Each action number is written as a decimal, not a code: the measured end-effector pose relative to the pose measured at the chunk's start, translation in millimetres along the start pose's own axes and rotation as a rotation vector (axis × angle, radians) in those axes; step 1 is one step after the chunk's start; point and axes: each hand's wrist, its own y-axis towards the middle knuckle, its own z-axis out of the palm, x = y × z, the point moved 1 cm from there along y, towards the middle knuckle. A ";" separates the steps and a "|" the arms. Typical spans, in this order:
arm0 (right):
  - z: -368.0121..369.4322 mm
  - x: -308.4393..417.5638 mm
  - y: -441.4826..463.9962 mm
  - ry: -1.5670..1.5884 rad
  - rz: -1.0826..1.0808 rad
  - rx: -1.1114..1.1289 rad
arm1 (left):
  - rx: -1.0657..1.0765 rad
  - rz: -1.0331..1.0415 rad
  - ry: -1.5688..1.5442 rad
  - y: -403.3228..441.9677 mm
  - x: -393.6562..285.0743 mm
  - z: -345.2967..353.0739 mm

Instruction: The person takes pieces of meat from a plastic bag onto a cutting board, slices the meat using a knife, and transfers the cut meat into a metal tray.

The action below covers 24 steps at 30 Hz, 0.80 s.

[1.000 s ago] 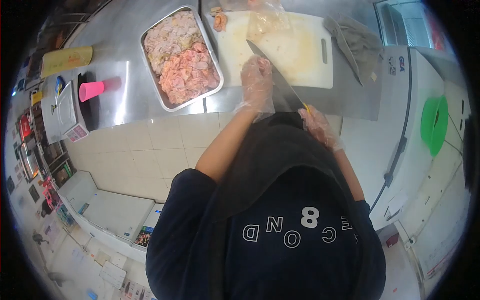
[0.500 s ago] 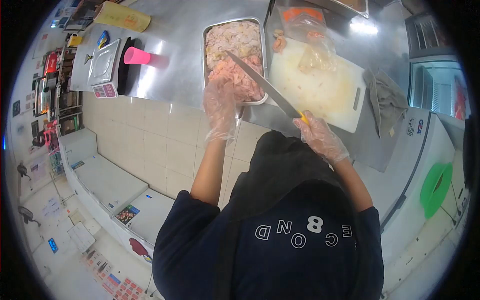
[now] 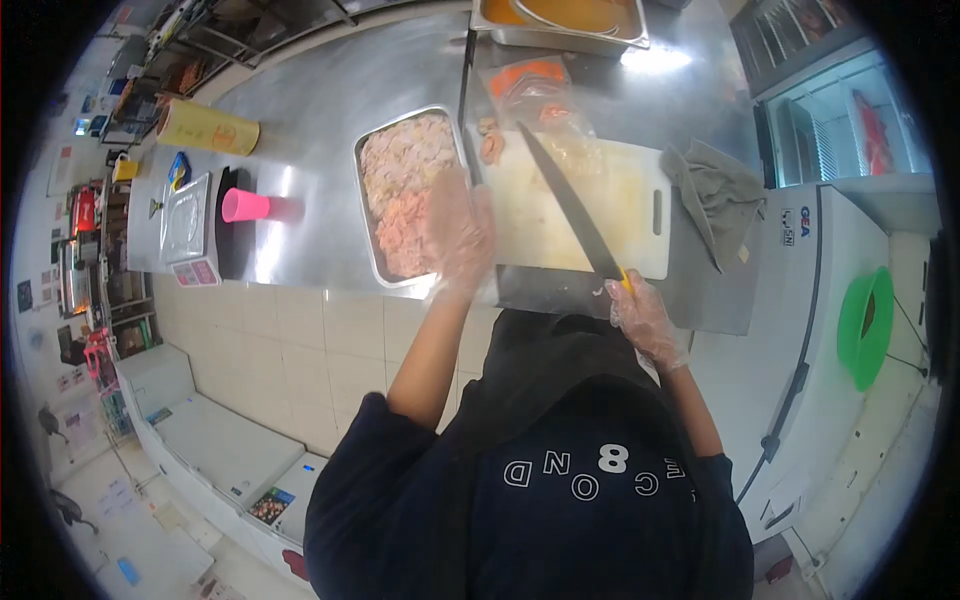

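Note:
My right hand [image 3: 646,322], in a clear plastic glove, is closed round the yellow handle of a long knife [image 3: 572,208]. The blade points up and left over the white cutting board [image 3: 633,215]. My left hand [image 3: 462,235], also gloved, has its fingers extended over the right side of a metal tray [image 3: 372,238], beside the board. Cut pale meat [image 3: 410,155] fills the tray's far part, and pinker meat [image 3: 404,238] lies nearer. A small piece of meat [image 3: 491,148] and a clear plastic bag [image 3: 575,155] are at the board's far left edge.
A grey cloth [image 3: 712,195] lies right of the board. Beyond it are an orange-filled bag [image 3: 528,78] and a metal container [image 3: 570,38]. On the left are a pink cup [image 3: 245,205], a scale [image 3: 190,225] and a yellow roll [image 3: 210,128]. A green basin [image 3: 866,328] is far right.
My left hand moved from near the knife to the meat tray, then slightly right to the tray's side. The knife swung left over the tray and is now back over the board. The view has shifted.

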 end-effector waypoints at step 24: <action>-12.8 -43.3 -22.4 0.217 0.223 -0.268 | 0.315 0.420 -0.027 196.7 16.6 251.5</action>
